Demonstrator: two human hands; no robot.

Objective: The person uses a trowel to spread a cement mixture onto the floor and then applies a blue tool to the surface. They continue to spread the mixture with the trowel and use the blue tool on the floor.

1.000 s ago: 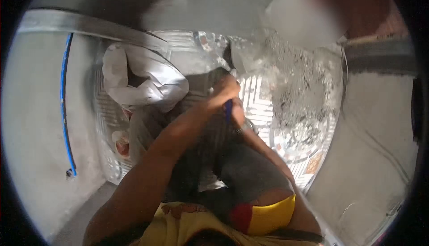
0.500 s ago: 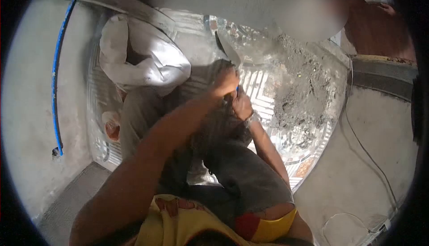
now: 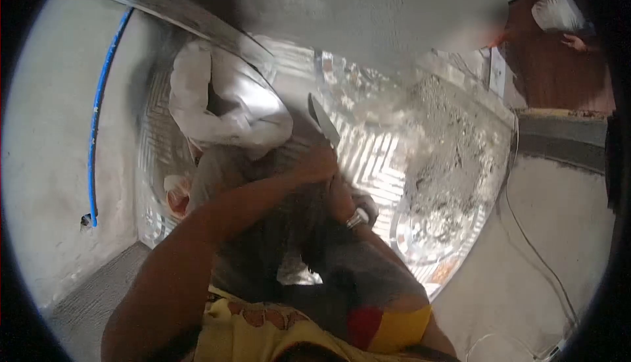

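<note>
A long grey metal blade [image 3: 324, 120] points up and away from the hands, over the patterned floor. My left hand [image 3: 319, 163] is closed at its lower end, where the handle is hidden. Just below and slightly right, my right hand [image 3: 340, 199] is closed close to it, with a watch or bracelet [image 3: 358, 218] at the wrist; what its fingers wrap is mostly covered. A rounded dark shape [image 3: 365, 208] shows beside that wrist. White cloth [image 3: 230, 102], apparently a garment, lies left of the blade above grey trousers [image 3: 220, 165].
Grey rubble and dust [image 3: 447, 165] cover the patterned floor [image 3: 378, 161] on the right. A blue pipe [image 3: 97, 112] runs along the left wall. A thin cable [image 3: 526, 237] crosses the right wall. Another person's hand [image 3: 574, 42] shows at the upper right.
Both my hands and the blade have moved down toward me. The whole view has shifted slightly. The blue part seen between my hands is now hidden.
</note>
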